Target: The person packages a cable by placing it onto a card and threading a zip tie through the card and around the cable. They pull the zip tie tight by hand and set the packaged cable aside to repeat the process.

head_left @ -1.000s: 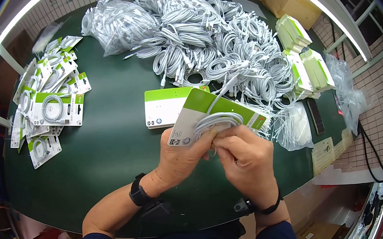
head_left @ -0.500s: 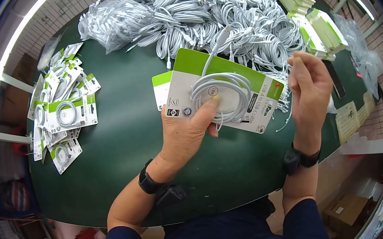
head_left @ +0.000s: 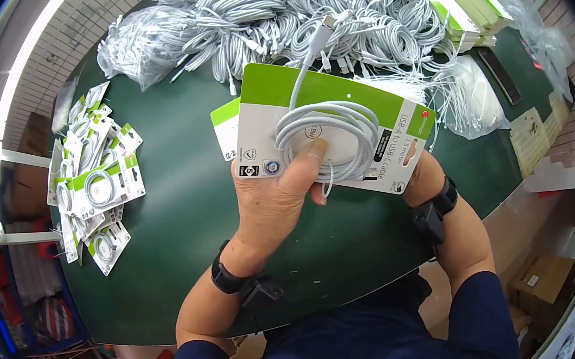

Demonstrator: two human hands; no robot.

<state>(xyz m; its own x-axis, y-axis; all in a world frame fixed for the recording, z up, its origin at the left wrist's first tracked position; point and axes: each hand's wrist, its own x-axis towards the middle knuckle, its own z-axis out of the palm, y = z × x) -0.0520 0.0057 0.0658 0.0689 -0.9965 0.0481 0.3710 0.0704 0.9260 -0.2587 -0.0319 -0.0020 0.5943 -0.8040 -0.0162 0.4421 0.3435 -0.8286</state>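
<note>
Left hand (head_left: 278,200) fingers pin coiled white cable (head_left: 328,138) against packaging card (head_left: 335,132); right hand (head_left: 423,181) grips behind.

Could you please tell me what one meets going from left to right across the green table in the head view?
Pile of packaged cables → left hand pinning a coiled white cable to a green-and-white card → right hand's wrist → clear bag.

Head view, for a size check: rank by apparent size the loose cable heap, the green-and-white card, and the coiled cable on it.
1. loose cable heap
2. green-and-white card, though it is nearer the camera
3. coiled cable
</note>
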